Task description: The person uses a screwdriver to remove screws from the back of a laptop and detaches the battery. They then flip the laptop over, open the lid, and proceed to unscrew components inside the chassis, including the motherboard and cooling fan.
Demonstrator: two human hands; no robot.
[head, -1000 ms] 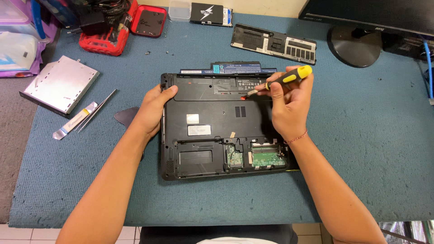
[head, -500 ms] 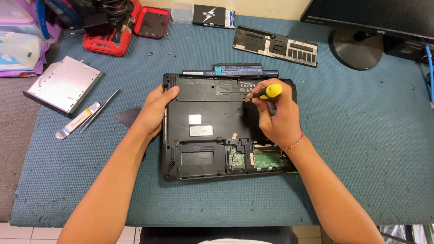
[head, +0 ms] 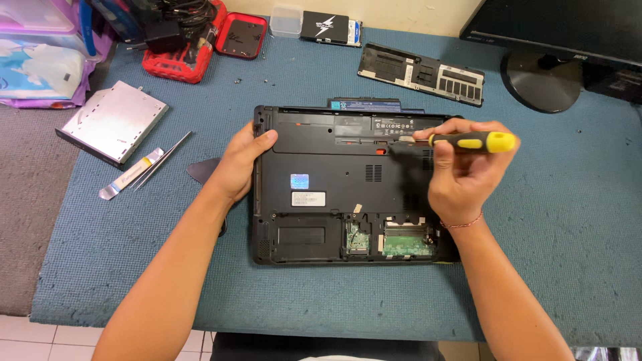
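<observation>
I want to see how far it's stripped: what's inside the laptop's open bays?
In the laptop, one bay shows a green board, another a smaller board. The left bay looks empty. The right hand covers the area above.

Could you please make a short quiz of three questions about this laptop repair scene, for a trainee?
1. True or false: the left hand rests on the left edge of the overturned black laptop.
2. What does the right hand hold? A) a yellow-handled screwdriver B) tweezers C) a cable
3. Fill in: the silver optical drive lies on the blue mat to the ____ of the laptop.

Key: 1 true; 2 A, the yellow-handled screwdriver; 3 left.
</observation>
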